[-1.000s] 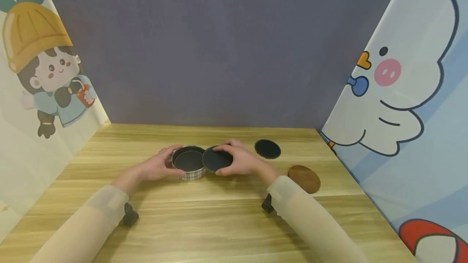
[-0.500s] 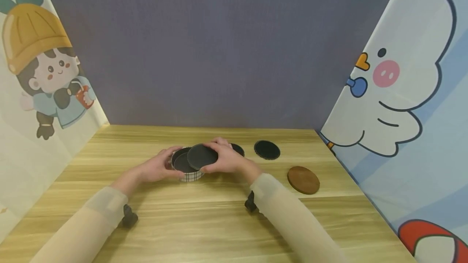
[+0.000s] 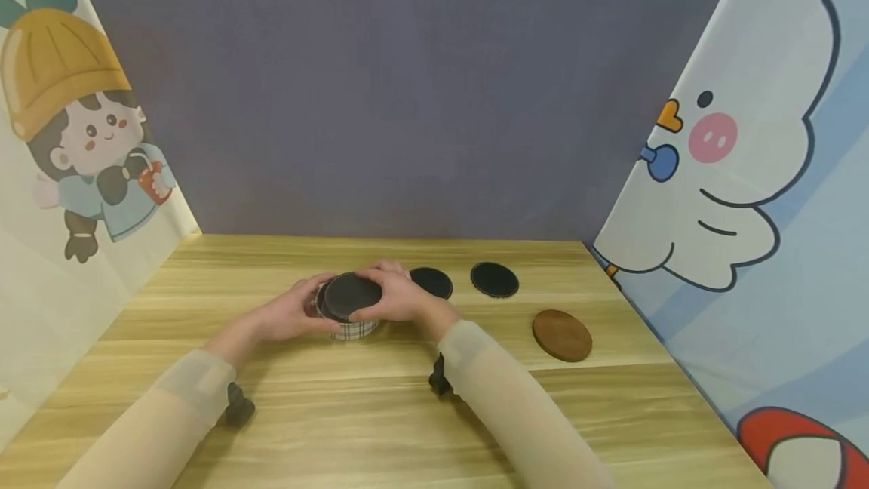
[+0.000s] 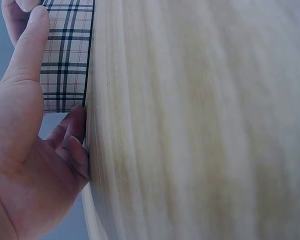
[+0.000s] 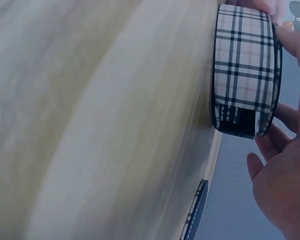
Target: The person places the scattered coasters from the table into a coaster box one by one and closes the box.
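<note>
A round plaid coaster holder with a dark inside stands on the table. My left hand grips its left side, thumb at the front; the left wrist view shows that thumb along the plaid wall. In my right hand is a round black coaster, pinched by its edge over the holder's top and covering most of the opening. From the right wrist view, the coaster lies at the holder's rim, slightly tilted, and a notch shows in the holder's wall. Whether other coasters lie inside is hidden.
Right of the holder, a black coaster lies on the wooden table, partly behind my right hand. Farther right are another black coaster and a brown round disc. A grey panel stands behind.
My right hand has carried the black coaster leftward from beside the holder to over its opening. This uncovers another coaster on the table. My left hand keeps its grip.
</note>
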Demonstrator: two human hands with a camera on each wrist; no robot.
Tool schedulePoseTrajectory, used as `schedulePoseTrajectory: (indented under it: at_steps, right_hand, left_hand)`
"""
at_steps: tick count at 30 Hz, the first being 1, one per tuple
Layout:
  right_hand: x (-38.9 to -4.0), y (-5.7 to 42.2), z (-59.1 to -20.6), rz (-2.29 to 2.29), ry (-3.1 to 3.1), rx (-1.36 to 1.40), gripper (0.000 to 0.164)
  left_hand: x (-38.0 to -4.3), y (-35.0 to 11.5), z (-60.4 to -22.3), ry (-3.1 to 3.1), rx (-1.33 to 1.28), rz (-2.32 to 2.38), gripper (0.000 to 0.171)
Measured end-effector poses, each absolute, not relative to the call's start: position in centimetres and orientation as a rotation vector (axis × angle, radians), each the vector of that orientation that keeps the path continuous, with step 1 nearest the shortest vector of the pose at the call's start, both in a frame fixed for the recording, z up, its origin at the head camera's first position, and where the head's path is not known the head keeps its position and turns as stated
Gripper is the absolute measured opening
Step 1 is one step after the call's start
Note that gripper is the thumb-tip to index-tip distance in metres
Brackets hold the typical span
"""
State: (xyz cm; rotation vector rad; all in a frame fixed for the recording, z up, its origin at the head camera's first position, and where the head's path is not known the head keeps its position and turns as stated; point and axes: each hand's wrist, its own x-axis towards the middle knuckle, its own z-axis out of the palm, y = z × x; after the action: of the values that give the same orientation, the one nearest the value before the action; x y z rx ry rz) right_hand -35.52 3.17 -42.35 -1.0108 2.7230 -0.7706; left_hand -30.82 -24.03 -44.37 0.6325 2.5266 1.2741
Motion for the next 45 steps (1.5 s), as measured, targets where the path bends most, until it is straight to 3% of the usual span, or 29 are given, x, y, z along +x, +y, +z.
schedulePoseTrajectory:
  at_steps: [14,27,45]
  right_hand:
    - [-35.5,2.9,-43.0,-0.733,2.725,-1.012,0.092]
    - [-35.7,3.8,-42.9,-0.717,2.683,-1.034,0.075]
    - [-36.4,10.6,-42.7,-0.992,2.620,-0.950,0.052]
  left_hand:
    - [-30.8,-24.1,-44.3,2.520,0.585,1.258,0.109]
    - [-30.8,-24.0,-44.4,2.527,0.613,1.273,0.108]
    - [-31.0,-24.0,-44.8,2.581,0.607,1.261,0.112]
